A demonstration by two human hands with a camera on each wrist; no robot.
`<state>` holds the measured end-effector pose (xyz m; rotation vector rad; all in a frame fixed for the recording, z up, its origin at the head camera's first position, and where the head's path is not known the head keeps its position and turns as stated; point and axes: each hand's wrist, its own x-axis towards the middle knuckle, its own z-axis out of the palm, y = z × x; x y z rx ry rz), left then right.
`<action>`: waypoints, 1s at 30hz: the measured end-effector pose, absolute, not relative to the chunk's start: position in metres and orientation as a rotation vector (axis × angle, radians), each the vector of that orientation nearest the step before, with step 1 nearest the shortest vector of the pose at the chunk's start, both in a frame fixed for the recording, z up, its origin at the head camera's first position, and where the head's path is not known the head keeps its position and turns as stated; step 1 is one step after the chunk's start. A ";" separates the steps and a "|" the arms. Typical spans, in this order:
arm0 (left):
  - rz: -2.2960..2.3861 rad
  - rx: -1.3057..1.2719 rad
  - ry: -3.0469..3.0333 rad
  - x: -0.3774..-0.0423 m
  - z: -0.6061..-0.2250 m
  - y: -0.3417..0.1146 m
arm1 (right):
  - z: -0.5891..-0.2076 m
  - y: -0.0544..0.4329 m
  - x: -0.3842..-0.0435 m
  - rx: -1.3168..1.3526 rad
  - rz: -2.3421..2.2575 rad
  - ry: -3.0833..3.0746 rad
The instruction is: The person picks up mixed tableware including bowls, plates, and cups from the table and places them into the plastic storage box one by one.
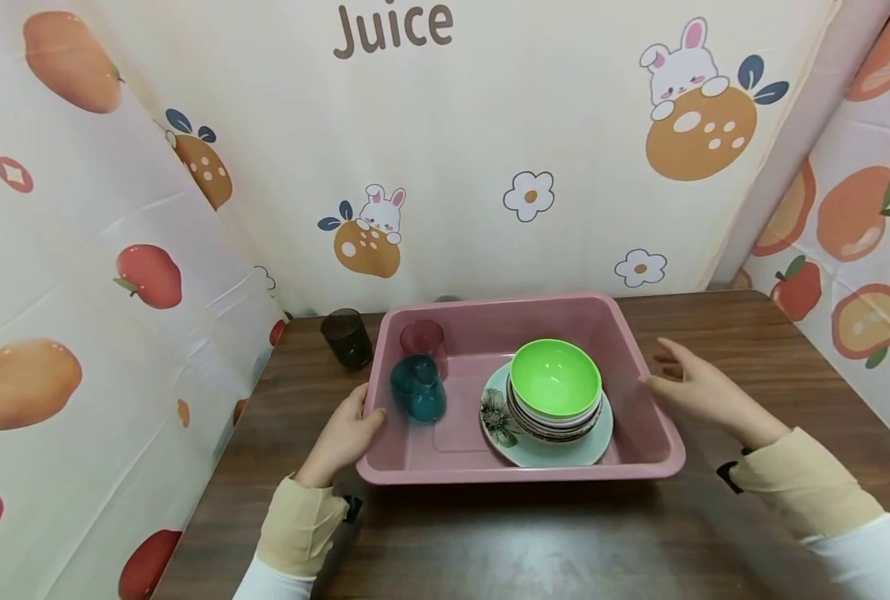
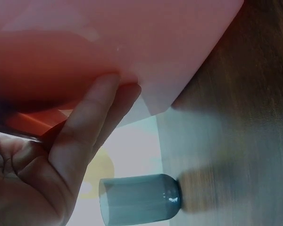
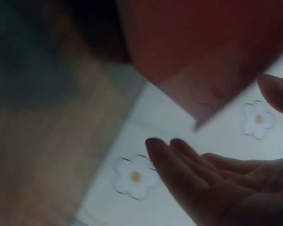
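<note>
A pink plastic basin (image 1: pixel 475 477) sits on the dark wooden table. At its left rim my left hand (image 1: pixel 349 429) grips the edge, thumb over the top and fingers against the outer wall. My right hand (image 1: pixel 703 392) is beside the right wall with its fingers extended and spread from the thumb; the thumb tip is right at the rim. Inside the basin, a bright green bowl (image 1: pixel 555 377) tops a stack of bowls on a pale plate (image 1: pixel 499 417) with a flower print. A teal cup (image 1: pixel 418 388) and a reddish clear cup (image 1: pixel 424 337) stand at the basin's left end.
A dark clear cup (image 1: pixel 347 338) stands on the table (image 1: pixel 490 542) behind my left hand, just left of the basin. A fruit-printed curtain (image 1: pixel 460 167) hangs along the back and both sides. The table's back edge runs close behind the basin.
</note>
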<state>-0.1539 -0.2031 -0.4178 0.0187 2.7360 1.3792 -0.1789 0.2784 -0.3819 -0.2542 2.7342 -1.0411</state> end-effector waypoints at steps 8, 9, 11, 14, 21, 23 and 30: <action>1.380 0.021 2.722 -0.154 -0.417 -0.203 | -0.404 0.261 -0.175 -0.231 -1.216 2.662; 1.392 0.016 2.715 -0.154 -0.417 -0.204 | -0.405 0.257 -0.175 -0.223 -1.233 2.660; 1.419 0.010 2.701 -0.154 -0.418 -0.205 | -0.407 0.251 -0.175 -0.185 -1.258 2.660; 1.470 0.010 2.662 -0.153 -0.419 -0.207 | -0.409 0.247 -0.175 -0.134 -1.288 2.662; 1.483 -0.002 2.607 -0.157 -0.418 -0.213 | -0.413 0.246 -0.174 -0.071 -1.311 2.645; 1.468 0.000 2.613 -0.160 -0.416 -0.217 | -0.413 0.247 -0.174 -0.063 -1.316 2.640; 1.435 -0.078 2.804 -0.175 -0.396 -0.232 | -0.414 0.248 -0.173 -0.058 -1.336 2.623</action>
